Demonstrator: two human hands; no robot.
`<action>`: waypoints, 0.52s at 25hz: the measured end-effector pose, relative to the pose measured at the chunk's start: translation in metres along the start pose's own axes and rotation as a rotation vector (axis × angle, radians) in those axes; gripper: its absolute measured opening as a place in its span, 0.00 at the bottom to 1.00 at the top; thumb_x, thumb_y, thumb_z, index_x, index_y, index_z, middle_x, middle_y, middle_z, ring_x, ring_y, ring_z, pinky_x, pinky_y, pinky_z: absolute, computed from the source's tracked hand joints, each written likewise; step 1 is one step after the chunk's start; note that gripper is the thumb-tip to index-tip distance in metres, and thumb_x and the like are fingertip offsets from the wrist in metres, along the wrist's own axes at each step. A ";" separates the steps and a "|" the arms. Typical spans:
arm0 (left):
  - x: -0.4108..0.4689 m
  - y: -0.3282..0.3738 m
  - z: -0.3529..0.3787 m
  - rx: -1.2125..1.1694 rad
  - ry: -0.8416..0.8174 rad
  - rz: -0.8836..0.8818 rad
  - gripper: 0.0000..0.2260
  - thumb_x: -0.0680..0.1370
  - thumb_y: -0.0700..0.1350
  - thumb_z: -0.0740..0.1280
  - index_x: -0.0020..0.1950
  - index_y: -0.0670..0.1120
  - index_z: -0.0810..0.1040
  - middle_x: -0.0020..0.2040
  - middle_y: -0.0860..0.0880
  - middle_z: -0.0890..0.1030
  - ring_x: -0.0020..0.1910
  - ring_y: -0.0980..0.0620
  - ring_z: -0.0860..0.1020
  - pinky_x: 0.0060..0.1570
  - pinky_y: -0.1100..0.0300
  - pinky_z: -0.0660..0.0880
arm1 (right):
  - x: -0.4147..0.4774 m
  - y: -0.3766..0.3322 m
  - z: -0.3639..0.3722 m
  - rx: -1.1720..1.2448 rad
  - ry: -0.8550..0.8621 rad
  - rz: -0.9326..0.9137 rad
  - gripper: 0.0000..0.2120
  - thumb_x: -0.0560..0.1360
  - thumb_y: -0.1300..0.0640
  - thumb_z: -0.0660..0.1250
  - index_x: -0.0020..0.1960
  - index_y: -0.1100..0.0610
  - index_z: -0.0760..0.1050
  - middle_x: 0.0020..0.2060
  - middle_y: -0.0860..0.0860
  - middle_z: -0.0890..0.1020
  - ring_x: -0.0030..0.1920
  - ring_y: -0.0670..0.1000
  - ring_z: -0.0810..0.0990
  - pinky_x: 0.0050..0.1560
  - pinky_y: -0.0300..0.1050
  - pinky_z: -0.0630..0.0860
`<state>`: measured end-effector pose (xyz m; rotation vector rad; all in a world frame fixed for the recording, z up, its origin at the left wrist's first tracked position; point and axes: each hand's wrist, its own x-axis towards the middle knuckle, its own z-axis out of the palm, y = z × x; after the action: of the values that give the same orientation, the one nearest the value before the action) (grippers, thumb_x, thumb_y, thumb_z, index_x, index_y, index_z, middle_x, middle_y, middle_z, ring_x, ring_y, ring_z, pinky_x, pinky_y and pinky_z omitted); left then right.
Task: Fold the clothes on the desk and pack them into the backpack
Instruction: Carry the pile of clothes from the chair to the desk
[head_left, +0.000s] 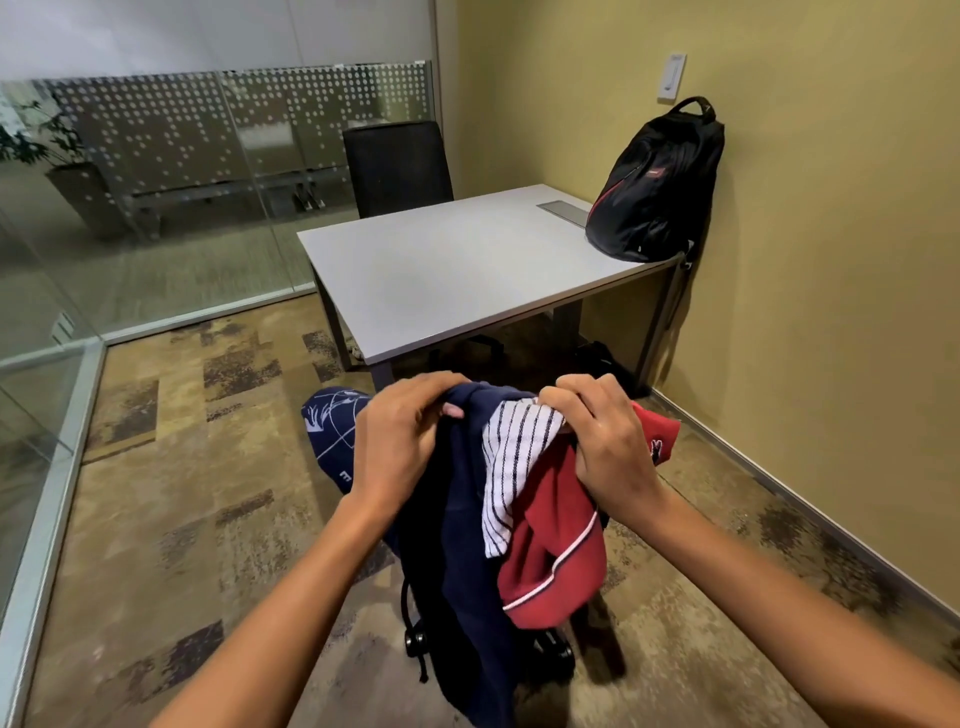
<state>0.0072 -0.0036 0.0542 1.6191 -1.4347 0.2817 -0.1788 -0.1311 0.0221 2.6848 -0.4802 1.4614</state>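
Bundle held in air, short of bench. Left hand fingers curled over navy garment. Right hand clutches striped cloth and red garment. Backpack upright at bench's far corner, against wall. Best play: drop bundle on bench, separate pieces, fold singly. Garment shapes and backpack zip can't tell. Wheeled base under bundle mostly hidden.

You stand in a small office room: grey desk, dark office chair, frosted glass partition, patterned carpet.
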 end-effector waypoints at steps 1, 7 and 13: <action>0.005 0.002 -0.004 -0.002 0.021 0.011 0.17 0.71 0.44 0.60 0.55 0.46 0.82 0.53 0.52 0.83 0.53 0.53 0.81 0.55 0.55 0.76 | 0.004 -0.004 -0.003 0.002 0.030 0.023 0.21 0.70 0.75 0.66 0.57 0.56 0.72 0.49 0.56 0.78 0.47 0.55 0.71 0.47 0.52 0.70; 0.010 0.005 -0.004 -0.013 0.027 0.100 0.15 0.69 0.34 0.64 0.54 0.44 0.81 0.52 0.52 0.82 0.52 0.51 0.79 0.54 0.53 0.75 | 0.004 0.003 0.000 0.219 -0.156 0.028 0.12 0.81 0.61 0.52 0.62 0.55 0.65 0.55 0.56 0.71 0.54 0.53 0.72 0.53 0.53 0.71; 0.002 -0.003 -0.009 0.030 -0.061 0.206 0.12 0.74 0.35 0.65 0.54 0.42 0.82 0.54 0.51 0.81 0.52 0.51 0.77 0.55 0.60 0.70 | 0.007 0.014 0.027 0.200 -0.343 -0.036 0.43 0.70 0.67 0.70 0.75 0.50 0.49 0.74 0.59 0.56 0.69 0.59 0.65 0.66 0.59 0.65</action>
<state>0.0139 0.0017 0.0593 1.5168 -1.6540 0.3764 -0.1567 -0.1510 0.0116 3.1023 -0.3104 1.0939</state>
